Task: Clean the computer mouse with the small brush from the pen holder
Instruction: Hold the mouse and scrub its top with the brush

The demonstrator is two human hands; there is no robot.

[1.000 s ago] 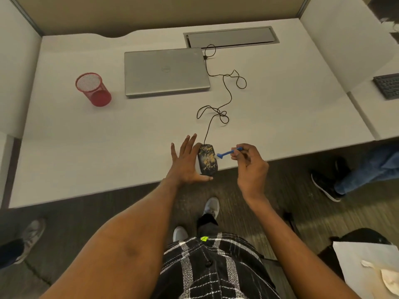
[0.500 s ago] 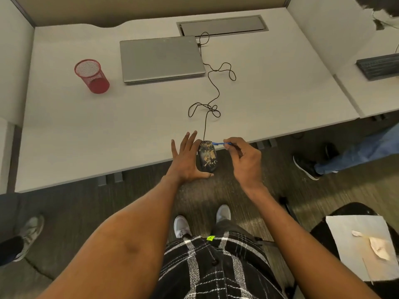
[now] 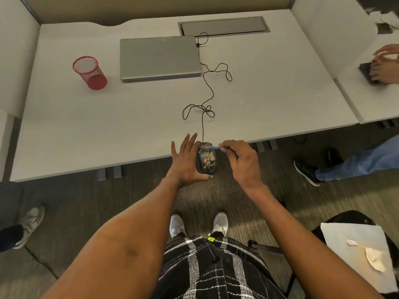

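Observation:
A black computer mouse (image 3: 207,159) flecked with tan dirt is held just past the desk's near edge. My left hand (image 3: 185,160) cradles it from the left, thumb under its near end, fingers stretched out flat. My right hand (image 3: 241,162) pinches a small blue brush (image 3: 216,147), whose tip touches the mouse's far top end. The mouse's black cable (image 3: 207,100) runs in loops across the desk to the laptop. A red mesh pen holder (image 3: 89,72) stands at the far left of the desk.
A closed grey laptop (image 3: 160,57) lies at the back of the white desk (image 3: 86,126), with a cable hatch (image 3: 223,25) behind it. Another person's hands (image 3: 384,65) work at the neighbouring desk on the right; legs and shoes show on the floor. A paper-covered chair (image 3: 354,251) stands at the lower right.
My right hand has brought the brush from beside the mouse onto its far top end. My left hand keeps its hold on the mouse. The view has tilted downward.

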